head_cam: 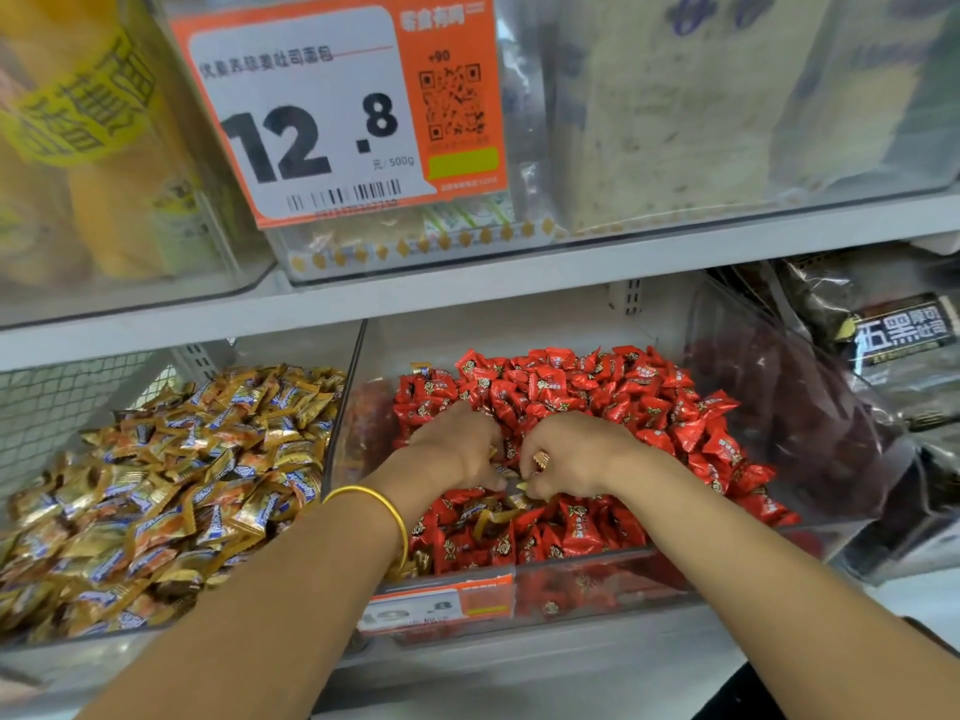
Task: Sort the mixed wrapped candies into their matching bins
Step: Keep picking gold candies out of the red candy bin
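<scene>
A clear bin [571, 574] in the middle of the lower shelf holds a heap of red wrapped candies [597, 397]. A few gold wrapped candies [488, 517] lie mixed among the red ones near its front. My left hand [457, 449] and my right hand [576, 454] are both down in the red heap, close together, fingers curled into the candies. Their fingertips are buried, so what each grips is hidden. To the left stands another clear bin [332, 423] filled with gold and blue wrapped candies [171, 485].
A white shelf board [519, 283] runs just above the bins, with an orange price tag [332, 106] and clear boxes of packaged goods on it. Dark packages [857, 356] fill the bin at the right. A smaller price tag [436, 605] sits on the red bin's front.
</scene>
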The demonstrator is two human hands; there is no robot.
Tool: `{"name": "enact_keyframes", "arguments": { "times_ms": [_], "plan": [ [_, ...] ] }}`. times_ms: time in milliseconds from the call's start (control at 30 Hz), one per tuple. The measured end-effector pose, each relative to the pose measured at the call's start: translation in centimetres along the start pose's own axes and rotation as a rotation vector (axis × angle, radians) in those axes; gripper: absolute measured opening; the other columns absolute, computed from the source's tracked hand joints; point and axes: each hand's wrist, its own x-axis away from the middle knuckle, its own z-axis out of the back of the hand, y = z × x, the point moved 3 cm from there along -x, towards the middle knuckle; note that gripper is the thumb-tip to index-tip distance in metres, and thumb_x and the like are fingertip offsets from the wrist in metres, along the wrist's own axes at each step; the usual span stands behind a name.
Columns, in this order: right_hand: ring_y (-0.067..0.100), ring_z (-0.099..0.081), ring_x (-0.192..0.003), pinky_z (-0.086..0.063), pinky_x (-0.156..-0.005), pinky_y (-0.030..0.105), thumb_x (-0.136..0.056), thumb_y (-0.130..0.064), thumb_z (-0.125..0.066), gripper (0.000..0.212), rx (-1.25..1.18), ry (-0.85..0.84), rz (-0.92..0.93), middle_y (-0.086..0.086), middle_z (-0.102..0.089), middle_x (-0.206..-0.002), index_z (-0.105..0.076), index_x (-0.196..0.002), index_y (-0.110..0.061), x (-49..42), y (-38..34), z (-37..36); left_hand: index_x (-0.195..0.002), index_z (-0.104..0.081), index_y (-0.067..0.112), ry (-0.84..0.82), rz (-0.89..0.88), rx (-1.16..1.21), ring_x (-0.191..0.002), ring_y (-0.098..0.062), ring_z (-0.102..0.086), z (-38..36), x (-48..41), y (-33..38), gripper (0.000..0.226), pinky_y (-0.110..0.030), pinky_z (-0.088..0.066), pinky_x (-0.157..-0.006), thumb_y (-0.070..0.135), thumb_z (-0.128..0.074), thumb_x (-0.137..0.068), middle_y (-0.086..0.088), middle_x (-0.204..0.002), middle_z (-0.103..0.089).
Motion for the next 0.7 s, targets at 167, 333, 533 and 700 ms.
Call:
{"name": "enact_keyframes", "arguments": {
  "times_ms": [167, 333, 533, 700],
  "plan": [
    [0.012, -0.047, -0.062, -0.035, -0.053, 0.024, -0.086, -0.015, -0.065, 0.007, -0.525, 0.178, -0.011, 0.000, -0.050, -0.073, -0.059, -0.084, -0.011, 0.7, 0.6, 1.6, -0.102, -0.064, 0.017, 0.055, 0.024, -0.036, -0.108, -0.027, -0.050, 0.4, 0.5, 0.5, 0.028, -0.039, -0.047, -0.092, 0.035, -0.068, -0.081, -0.007, -0.118, -0.044],
    [0.011, -0.035, -0.048, -0.025, -0.037, 0.019, -0.083, -0.003, -0.053, 0.008, -0.835, 0.175, -0.113, 0.007, -0.052, -0.069, -0.055, -0.086, -0.011, 1.3, 0.7, 2.0, -0.094, -0.064, 0.003, 0.087, 0.083, 0.213, -0.092, -0.021, -0.059, 3.1, 1.3, -0.3, 0.027, -0.031, -0.048, -0.078, 0.027, -0.068, -0.082, -0.007, -0.101, -0.062],
    [0.009, -0.054, -0.061, -0.043, -0.057, 0.018, -0.086, -0.015, -0.066, 0.018, -0.297, -0.032, 0.092, -0.013, -0.059, -0.064, -0.071, -0.103, -0.014, 0.6, -0.8, 0.2, -0.117, -0.054, 0.011, -0.016, 0.088, 0.399, -0.073, -0.016, -0.059, 3.8, 3.0, -0.7, 0.031, -0.031, -0.048, -0.059, 0.012, -0.061, -0.087, -0.011, -0.091, -0.060],
    [0.018, -0.047, -0.123, -0.039, -0.091, 0.027, -0.092, -0.020, -0.057, 0.035, 0.203, -0.119, 0.114, -0.008, -0.050, -0.137, -0.059, -0.125, -0.032, 0.6, -1.8, -0.3, -0.106, -0.060, 0.022, -0.215, 0.051, 0.313, -0.050, -0.014, -0.042, 2.7, 3.3, -0.5, 0.037, -0.018, -0.029, -0.037, -0.001, -0.035, -0.093, -0.010, -0.091, -0.057]
  ]
}}
